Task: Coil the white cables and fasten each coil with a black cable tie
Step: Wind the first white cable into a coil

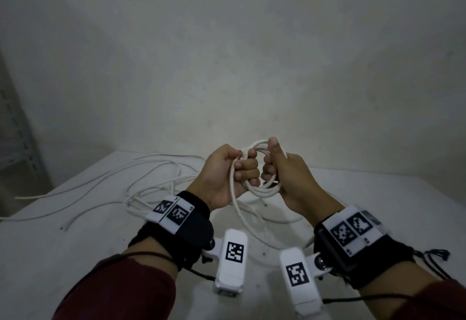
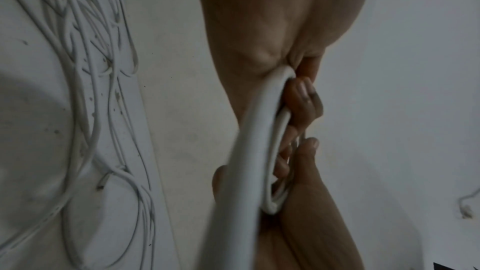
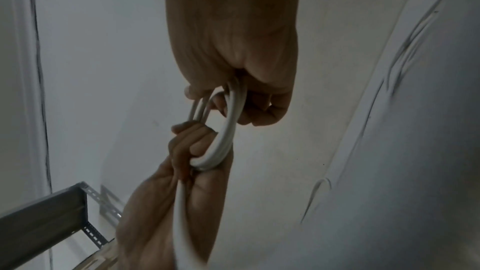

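A small coil of white cable is held up above the white table. My left hand grips its left side with fingers curled through the loops. My right hand grips the right side, thumb up. A loose tail drops from the left hand to the table. In the left wrist view my left hand curls round the coil, with my right hand below it. In the right wrist view my right hand and left hand both clasp the coil. No black tie shows.
Several loose white cables lie tangled on the table's left half and under my hands. A grey metal shelf rack stands at the far left, and a bare wall rises behind the table.
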